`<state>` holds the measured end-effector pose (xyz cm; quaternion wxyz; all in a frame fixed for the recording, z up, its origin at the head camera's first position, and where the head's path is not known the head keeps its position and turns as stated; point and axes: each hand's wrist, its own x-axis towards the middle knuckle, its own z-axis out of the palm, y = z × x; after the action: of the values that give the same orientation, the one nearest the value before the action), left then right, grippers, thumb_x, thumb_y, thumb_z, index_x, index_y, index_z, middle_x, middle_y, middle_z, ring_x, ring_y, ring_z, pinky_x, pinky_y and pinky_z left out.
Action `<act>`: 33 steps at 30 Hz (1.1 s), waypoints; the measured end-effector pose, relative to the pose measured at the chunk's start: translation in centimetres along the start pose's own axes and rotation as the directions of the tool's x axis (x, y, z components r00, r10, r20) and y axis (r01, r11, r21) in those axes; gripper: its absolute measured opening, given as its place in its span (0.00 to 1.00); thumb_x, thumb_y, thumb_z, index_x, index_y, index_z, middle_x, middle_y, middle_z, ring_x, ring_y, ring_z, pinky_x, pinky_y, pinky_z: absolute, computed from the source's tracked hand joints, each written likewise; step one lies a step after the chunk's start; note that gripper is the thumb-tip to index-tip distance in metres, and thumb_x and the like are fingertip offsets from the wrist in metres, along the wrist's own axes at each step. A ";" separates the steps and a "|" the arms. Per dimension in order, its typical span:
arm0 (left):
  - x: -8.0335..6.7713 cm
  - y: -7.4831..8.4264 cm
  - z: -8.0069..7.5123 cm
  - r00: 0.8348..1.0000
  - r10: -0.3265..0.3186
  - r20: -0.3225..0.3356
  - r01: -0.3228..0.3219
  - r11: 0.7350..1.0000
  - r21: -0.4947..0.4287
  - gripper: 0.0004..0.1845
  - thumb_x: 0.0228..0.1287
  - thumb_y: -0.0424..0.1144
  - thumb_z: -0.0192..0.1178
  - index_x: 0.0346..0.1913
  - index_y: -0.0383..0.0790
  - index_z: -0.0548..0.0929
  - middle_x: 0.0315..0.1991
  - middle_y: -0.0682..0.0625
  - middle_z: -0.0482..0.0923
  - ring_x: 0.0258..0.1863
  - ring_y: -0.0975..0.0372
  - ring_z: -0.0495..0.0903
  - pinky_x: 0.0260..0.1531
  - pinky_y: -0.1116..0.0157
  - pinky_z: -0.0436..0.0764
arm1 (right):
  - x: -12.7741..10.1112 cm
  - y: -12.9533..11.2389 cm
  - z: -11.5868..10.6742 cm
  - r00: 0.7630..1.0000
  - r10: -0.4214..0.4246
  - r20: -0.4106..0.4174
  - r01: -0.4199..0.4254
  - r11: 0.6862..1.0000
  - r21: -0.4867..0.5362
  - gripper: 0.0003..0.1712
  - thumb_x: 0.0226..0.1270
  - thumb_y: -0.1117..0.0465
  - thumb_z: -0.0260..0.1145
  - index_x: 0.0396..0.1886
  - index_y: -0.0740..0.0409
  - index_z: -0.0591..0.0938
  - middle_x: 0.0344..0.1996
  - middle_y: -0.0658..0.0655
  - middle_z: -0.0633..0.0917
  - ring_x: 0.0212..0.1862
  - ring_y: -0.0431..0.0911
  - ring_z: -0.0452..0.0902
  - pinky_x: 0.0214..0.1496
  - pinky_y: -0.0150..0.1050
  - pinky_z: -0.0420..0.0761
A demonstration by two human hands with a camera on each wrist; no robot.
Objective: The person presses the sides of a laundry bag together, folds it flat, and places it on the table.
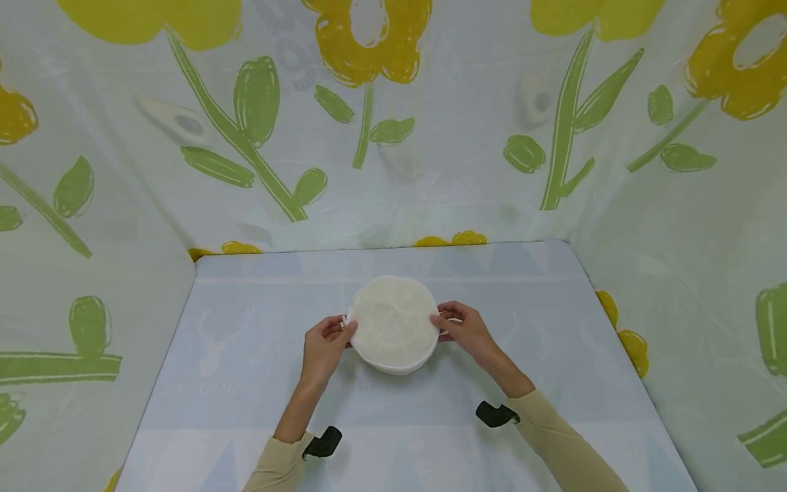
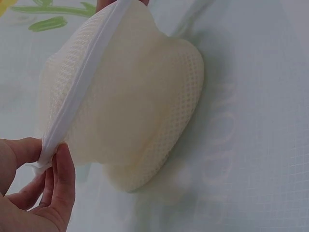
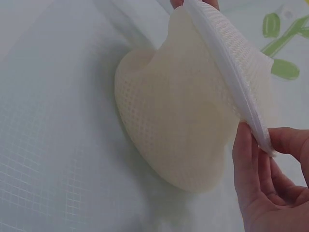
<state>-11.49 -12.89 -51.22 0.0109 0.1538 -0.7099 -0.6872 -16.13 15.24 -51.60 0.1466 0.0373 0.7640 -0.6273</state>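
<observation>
A round, off-white mesh laundry bag (image 1: pixel 393 324) is held between both hands near the middle of the table. White edging (image 2: pixel 79 89) runs round its rim, and its soft mesh side (image 3: pixel 178 111) sags and folds below. The left hand (image 1: pixel 326 348) pinches the rim at the bag's left, thumb on top and fingers beneath, as the left wrist view also shows of that hand (image 2: pixel 36 183). At the opposite side the right hand (image 1: pixel 466 329) pinches the rim likewise; in the right wrist view this hand (image 3: pixel 270 183) has its thumb against the edging. The bag's inside is hidden.
A pale blue patterned cloth covers the table (image 1: pixel 246 396). Light fabric walls (image 1: pixel 430 171) with printed flowers and green leaves rise at the back and both sides. Black wrist cameras (image 1: pixel 324 442) sit by the beige sleeves (image 1: pixel 553 437).
</observation>
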 end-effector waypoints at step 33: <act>0.4 -3.0 0.3 0.999 -0.046 -0.028 0.048 0.995 0.082 0.17 0.68 0.33 0.69 0.54 0.24 0.82 0.35 0.43 0.81 0.28 0.65 0.80 0.33 0.68 0.86 | 1.2 3.2 0.6 0.999 -0.029 0.026 0.028 0.999 0.028 0.18 0.69 0.66 0.71 0.53 0.72 0.79 0.35 0.57 0.81 0.31 0.42 0.82 0.35 0.40 0.88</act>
<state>-11.38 -12.68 -54.25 -0.0024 0.1800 -0.7337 -0.6552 -16.38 15.15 -55.06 0.1471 0.0201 0.7536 -0.6403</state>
